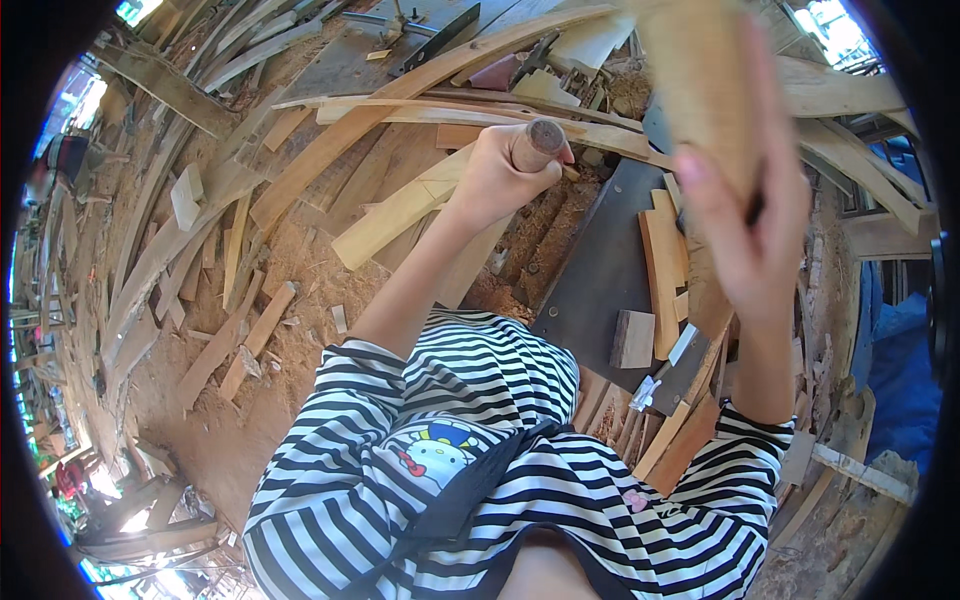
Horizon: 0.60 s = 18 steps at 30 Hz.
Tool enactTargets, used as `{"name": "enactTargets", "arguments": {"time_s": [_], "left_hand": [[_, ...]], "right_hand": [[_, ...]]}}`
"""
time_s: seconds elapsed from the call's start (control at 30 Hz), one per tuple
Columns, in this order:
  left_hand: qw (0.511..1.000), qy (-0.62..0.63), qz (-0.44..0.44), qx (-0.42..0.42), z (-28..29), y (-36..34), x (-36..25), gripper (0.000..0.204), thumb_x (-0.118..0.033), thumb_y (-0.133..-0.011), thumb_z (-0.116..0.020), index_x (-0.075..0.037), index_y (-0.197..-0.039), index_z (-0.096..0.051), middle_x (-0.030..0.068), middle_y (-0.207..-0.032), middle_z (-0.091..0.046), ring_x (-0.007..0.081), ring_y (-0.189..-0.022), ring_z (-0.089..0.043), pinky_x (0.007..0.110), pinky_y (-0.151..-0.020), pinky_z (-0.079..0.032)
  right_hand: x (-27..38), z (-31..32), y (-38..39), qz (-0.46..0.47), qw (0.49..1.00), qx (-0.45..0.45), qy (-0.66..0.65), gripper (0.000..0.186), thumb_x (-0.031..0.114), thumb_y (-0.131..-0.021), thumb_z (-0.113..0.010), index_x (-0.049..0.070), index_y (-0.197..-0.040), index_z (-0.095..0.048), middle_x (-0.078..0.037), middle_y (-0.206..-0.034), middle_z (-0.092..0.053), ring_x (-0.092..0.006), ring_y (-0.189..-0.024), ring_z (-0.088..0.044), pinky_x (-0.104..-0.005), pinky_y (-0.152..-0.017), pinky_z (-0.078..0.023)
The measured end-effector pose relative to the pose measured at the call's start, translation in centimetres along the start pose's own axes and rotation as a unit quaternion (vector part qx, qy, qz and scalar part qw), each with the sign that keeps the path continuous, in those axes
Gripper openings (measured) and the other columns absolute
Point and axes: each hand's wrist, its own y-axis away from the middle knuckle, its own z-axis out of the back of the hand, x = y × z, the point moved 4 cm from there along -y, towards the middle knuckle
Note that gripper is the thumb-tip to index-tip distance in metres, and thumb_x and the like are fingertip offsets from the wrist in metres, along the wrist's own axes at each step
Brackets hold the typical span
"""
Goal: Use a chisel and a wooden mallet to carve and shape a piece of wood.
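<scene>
My left hand (495, 180) is wrapped round an upright round wooden tool handle (540, 143), its worn flat end facing up. Whatever lies below the fist on that tool is hidden. Beneath it, a pale yellowish board (405, 215) runs out to the left. Raised at the right, my right hand (755, 225) grips a thick pale piece of wood (705, 90), smeared by motion and cut off by the upper edge. Its far end does not show, so I cannot tell its full shape.
A dark flat panel (600, 250) lies right of my left hand. On it are a small wooden block (633, 340), wood strips (660, 265) and a bladed metal tool (665, 370). Long curved planks (400, 90) cross the far side. Sawdust and offcuts cover the ground leftward.
</scene>
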Motion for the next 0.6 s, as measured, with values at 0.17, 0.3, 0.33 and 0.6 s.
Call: {"name": "enactTargets", "arguments": {"time_s": [0.17,0.3,0.33,0.6], "left_hand": [[1.000,-0.006,0.018,-0.009,0.2,-0.1,1.2,0.006,-0.005,-0.076,-0.065,-0.001,-0.080,-0.067,0.0010,-0.071,-0.064,0.0069,-0.068,-0.057,0.026,-0.066,-0.048],[0.996,0.000,0.083,0.010,0.3,0.4,0.7,0.006,-0.006,-0.076,-0.065,-0.002,-0.080,-0.067,0.0017,-0.073,-0.065,0.0079,-0.070,-0.058,0.027,-0.067,-0.048],[0.998,-0.006,0.060,0.012,0.3,0.1,0.1,0.007,-0.006,-0.076,-0.065,-0.002,-0.081,-0.067,0.0017,-0.073,-0.065,0.0079,-0.070,-0.058,0.027,-0.067,-0.049],[0.999,0.006,0.053,0.008,0.4,-0.1,-0.1,0.008,-0.006,-0.075,-0.064,-0.002,-0.082,-0.067,0.0018,-0.074,-0.066,0.0082,-0.071,-0.059,0.027,-0.068,-0.049]], "right_hand": [[-2.0,-1.7,2.3,0.013,0.990,0.077,0.114,0.071,0.012,-0.079,-0.068,0.018,-0.145,-0.042,-0.023,-0.108,-0.066,-0.0385,-0.092,-0.065,-0.0393,-0.079,-0.052],[-1.4,-1.9,2.0,-0.085,0.976,0.178,0.095,0.065,0.015,-0.087,-0.063,0.000,-0.144,-0.037,-0.020,-0.142,-0.047,-0.0288,-0.123,-0.055,-0.0354,-0.102,-0.041],[-0.6,-1.2,1.3,-0.045,0.987,0.126,0.086,0.064,0.016,-0.087,-0.063,-0.002,-0.144,-0.037,-0.022,-0.140,-0.049,-0.0291,-0.121,-0.056,-0.0360,-0.102,-0.041],[-1.9,-1.4,2.8,-0.082,0.993,0.045,0.068,0.070,0.014,-0.088,-0.062,-0.006,-0.146,-0.028,-0.020,-0.130,-0.057,-0.0256,-0.116,-0.057,-0.0371,-0.099,-0.043]]}}
